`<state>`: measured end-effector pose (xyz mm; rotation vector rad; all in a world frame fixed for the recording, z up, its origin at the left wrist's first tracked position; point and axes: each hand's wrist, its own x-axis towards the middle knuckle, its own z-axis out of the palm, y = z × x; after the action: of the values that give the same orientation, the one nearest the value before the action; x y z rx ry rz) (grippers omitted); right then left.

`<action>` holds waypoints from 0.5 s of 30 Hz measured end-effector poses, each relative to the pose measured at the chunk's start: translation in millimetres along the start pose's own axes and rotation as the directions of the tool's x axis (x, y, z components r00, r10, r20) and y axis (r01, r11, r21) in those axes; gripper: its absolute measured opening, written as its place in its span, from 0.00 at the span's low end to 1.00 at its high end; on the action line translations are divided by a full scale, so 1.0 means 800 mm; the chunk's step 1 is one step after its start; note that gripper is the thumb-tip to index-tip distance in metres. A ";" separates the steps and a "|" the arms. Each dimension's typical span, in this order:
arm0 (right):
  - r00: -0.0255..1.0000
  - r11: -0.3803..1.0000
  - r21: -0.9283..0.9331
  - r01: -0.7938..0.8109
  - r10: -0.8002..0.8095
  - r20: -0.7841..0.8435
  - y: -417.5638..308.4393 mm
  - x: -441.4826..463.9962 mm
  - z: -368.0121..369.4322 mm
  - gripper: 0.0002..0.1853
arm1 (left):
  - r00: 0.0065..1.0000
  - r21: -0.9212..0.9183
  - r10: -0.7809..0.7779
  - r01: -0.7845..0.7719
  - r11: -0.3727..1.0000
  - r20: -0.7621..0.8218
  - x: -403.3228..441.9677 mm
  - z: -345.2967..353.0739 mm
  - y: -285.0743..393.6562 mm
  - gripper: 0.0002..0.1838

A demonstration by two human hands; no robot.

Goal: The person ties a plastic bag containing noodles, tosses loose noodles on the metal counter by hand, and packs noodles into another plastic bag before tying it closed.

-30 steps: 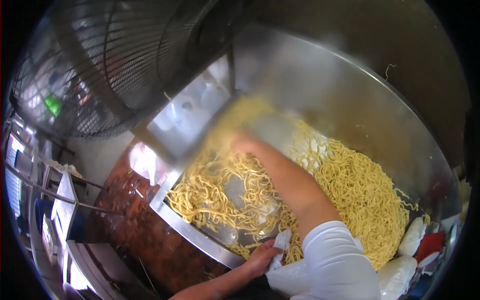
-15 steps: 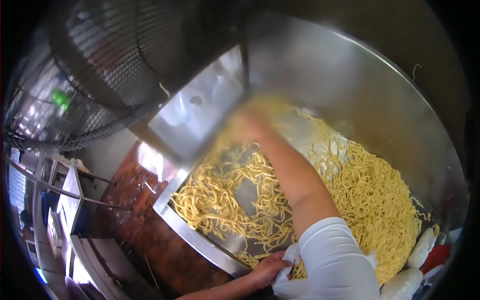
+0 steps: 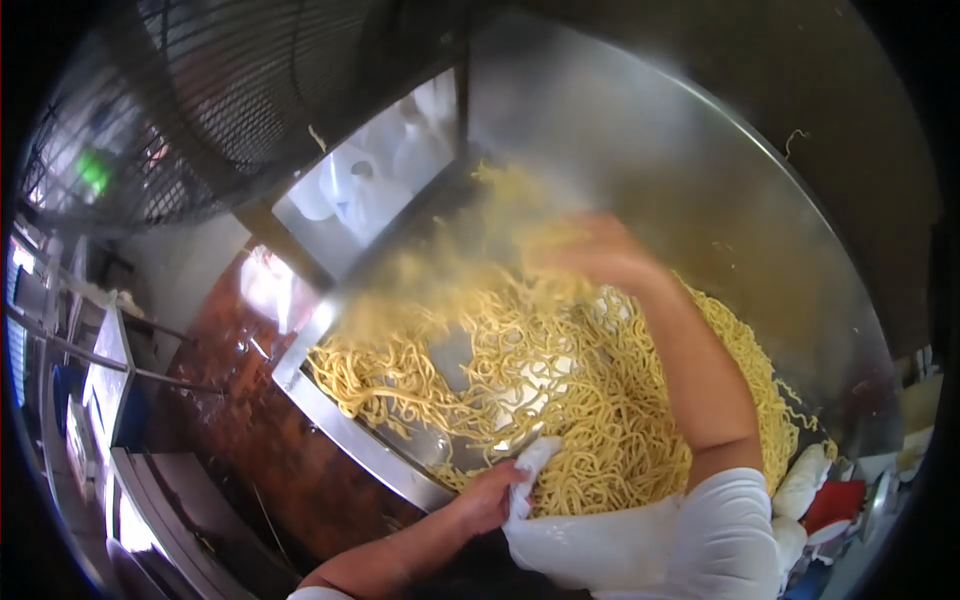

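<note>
Yellow noodles point(image 3: 600, 420) lie in a thick heap and in looser strands across a shiny metal tray point(image 3: 428, 490) with a raised rim. Over the far part of the tray, my right hand point(image 3: 600, 250) is smeared by motion, its fingers unclear. Blurred noodles point(image 3: 470, 250) fly beside it, to its left. At the tray's near edge, my left hand point(image 3: 490, 497) is closed round a crumpled white sheet point(image 3: 533, 470), cloth or plastic. More white material point(image 3: 600, 545) hangs below, in front of my body.
A dark fan guard point(image 3: 230, 110) stands at upper left. Behind the tray rises a tall metal wall point(image 3: 640, 120). White containers point(image 3: 365, 180) show through a gap. To the left is a wet red-brown floor point(image 3: 270, 400). White bundles point(image 3: 800, 480) and a red item point(image 3: 833, 508) sit at lower right.
My right hand has swept to the right over the tray, noodles scattering in the air on its left. My left hand keeps its hold on the white sheet. The view has shifted slightly.
</note>
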<state>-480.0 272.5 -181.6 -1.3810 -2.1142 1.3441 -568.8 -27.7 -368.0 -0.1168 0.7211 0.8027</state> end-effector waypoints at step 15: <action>0.992 0.800 -0.598 0.050 0.029 0.121 0.107 -0.211 0.066 0.24 | 0.999 -0.098 0.003 0.001 0.995 0.037 0.016 0.048 0.062 0.10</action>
<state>-380.2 112.6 -238.9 -1.5172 -2.7833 0.7782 -575.7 28.8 -338.7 -0.1896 0.6474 0.8394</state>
